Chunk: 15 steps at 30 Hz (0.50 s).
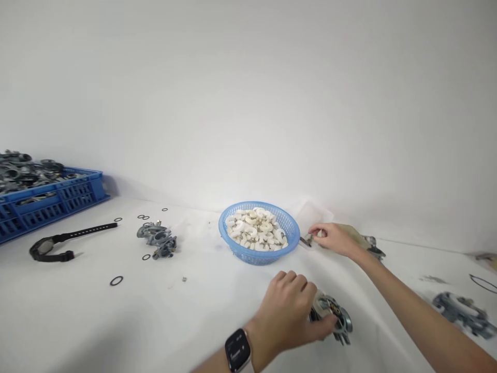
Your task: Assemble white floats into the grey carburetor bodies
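Note:
My left hand [289,311], with a smartwatch on its wrist, is closed around a grey metal carburetor body [337,317] low on the white table. Part of the body is hidden behind the fingers. Further back, my right hand [334,237] is in a pinch beside some small dark metal pins [306,241]; what lies between its fingertips is too small to make out. Just left of that hand stands a blue plastic basket [259,255] full of white curved plastic floats [256,228].
Another carburetor body [158,238] rests on the left among black rubber rings [116,281], near a black-strapped wristwatch [50,246]. A blue crate [77,191] heaped with metal parts stands far left. One more carburetor body [464,313] lies right, beyond my right forearm.

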Tool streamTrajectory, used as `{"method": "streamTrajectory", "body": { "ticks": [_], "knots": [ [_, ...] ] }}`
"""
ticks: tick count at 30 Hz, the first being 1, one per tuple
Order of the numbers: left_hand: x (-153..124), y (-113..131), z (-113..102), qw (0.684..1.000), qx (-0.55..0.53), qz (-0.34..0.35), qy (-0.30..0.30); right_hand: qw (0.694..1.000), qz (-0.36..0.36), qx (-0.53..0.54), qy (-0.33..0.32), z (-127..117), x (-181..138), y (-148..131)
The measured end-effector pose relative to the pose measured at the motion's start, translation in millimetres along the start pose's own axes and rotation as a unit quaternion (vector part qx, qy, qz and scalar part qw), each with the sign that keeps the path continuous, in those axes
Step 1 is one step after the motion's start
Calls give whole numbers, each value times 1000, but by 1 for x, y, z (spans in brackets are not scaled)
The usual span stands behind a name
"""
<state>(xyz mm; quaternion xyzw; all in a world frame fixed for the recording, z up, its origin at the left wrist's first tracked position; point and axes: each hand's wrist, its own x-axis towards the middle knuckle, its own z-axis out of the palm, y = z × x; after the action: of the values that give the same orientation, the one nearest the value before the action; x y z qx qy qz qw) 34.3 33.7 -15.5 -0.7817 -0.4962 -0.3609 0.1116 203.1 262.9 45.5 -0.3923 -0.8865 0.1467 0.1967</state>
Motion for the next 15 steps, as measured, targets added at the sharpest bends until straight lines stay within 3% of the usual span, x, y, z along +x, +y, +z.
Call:
{"method": "streamTrajectory", "body": {
  "ticks": [4,9,15],
  "knots": [
    [4,2,-9,1000,-9,-5,-14,997,23,72,-11,-13,-59,-12],
    [6,5,-14,1000,-2,-8,-24,976,25,215,-37,-2,-126,-26],
    [6,15,-9,997,-23,-36,-58,932,64,354,-42,19,-146,-36]
  ]
}}
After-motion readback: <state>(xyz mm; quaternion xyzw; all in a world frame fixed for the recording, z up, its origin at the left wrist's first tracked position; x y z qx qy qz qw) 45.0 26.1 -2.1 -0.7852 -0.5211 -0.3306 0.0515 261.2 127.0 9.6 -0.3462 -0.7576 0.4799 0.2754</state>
